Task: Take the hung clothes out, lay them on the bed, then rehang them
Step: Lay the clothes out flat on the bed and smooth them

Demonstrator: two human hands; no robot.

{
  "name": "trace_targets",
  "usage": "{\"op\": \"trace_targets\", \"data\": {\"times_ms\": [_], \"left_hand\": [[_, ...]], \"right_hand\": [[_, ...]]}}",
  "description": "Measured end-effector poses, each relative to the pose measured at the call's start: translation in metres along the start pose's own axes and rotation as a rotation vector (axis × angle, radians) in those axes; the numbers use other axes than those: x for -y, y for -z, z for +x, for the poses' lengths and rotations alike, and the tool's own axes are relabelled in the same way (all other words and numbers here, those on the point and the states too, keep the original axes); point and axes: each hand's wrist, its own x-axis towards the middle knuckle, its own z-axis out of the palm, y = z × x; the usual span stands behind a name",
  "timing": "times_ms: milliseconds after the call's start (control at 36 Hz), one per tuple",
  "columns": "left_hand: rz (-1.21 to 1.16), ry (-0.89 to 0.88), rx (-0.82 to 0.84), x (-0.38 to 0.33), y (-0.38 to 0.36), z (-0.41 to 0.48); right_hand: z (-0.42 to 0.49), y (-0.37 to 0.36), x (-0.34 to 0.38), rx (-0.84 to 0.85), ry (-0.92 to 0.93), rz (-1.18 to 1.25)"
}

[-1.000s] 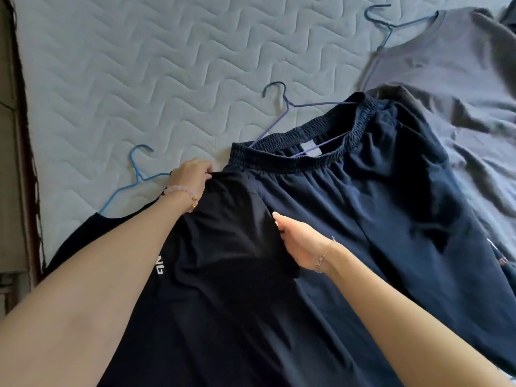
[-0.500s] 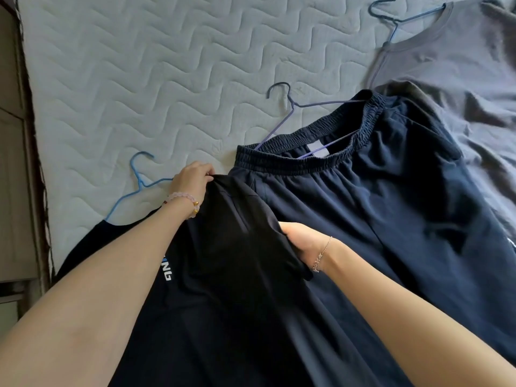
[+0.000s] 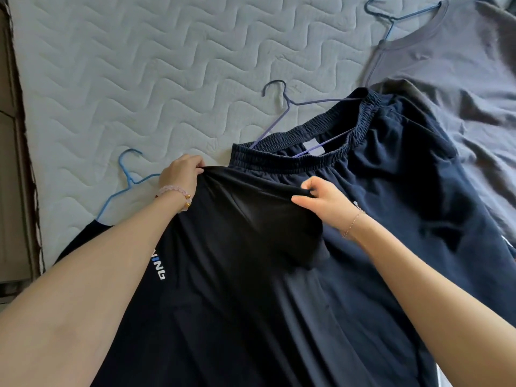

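A black T-shirt (image 3: 223, 289) with white lettering lies on the bed (image 3: 125, 65), still on a light blue hanger (image 3: 127, 174). My left hand (image 3: 181, 173) pinches the shirt's shoulder near the hanger. My right hand (image 3: 324, 199) grips the edge of the shirt's sleeve, lifted off the navy pants (image 3: 391, 205) beneath. The pants lie to the right on a purple hanger (image 3: 282, 107). A grey T-shirt (image 3: 460, 65) on a dark blue hanger (image 3: 388, 18) lies at the far right, partly under the pants.
Quilted grey-green mattress stretches bare at the upper left. Its left edge (image 3: 25, 135) borders brown furniture panels (image 3: 8, 191) along the frame's left side.
My right hand took hold of the black sleeve and lifted it up and to the right, spreading it over the pants' waistband area. My left hand kept its grip at the shoulder.
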Motion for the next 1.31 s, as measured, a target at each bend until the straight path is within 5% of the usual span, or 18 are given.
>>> {"op": "trace_targets", "data": {"times_ms": [139, 250, 361, 528, 639, 833, 944, 1111, 1306], "left_hand": [[0.053, -0.001, -0.016, 0.0, -0.001, 0.001], [0.101, -0.007, -0.025, -0.004, -0.001, -0.001], [0.14, 0.028, -0.002, -0.005, -0.006, 0.0], [0.214, 0.041, 0.057, -0.009, -0.004, 0.002], [0.178, 0.038, 0.003, -0.018, -0.001, -0.003], [-0.157, -0.36, -0.098, -0.085, -0.003, -0.018], [-0.085, -0.483, 0.063, -0.119, -0.02, -0.023], [0.051, -0.453, 0.122, -0.136, -0.041, -0.032], [-0.287, -0.198, 0.04, -0.138, -0.031, -0.023]], "right_hand": [[-0.001, 0.01, 0.017, -0.216, 0.271, -0.096], [-0.004, 0.011, 0.03, -0.492, 0.539, -0.434], [-0.001, 0.012, 0.012, -0.68, 0.328, -0.58], [-0.015, 0.021, -0.027, -0.518, 0.066, -0.56], [-0.024, 0.017, -0.043, -0.475, -0.159, -0.316], [-0.024, 0.012, -0.045, -0.475, -0.387, 0.05], [-0.03, 0.002, -0.045, -0.447, -0.36, 0.37], [-0.034, -0.007, -0.048, -0.324, -0.215, 0.341], [-0.026, -0.014, -0.05, -0.498, -0.281, 0.484]]}}
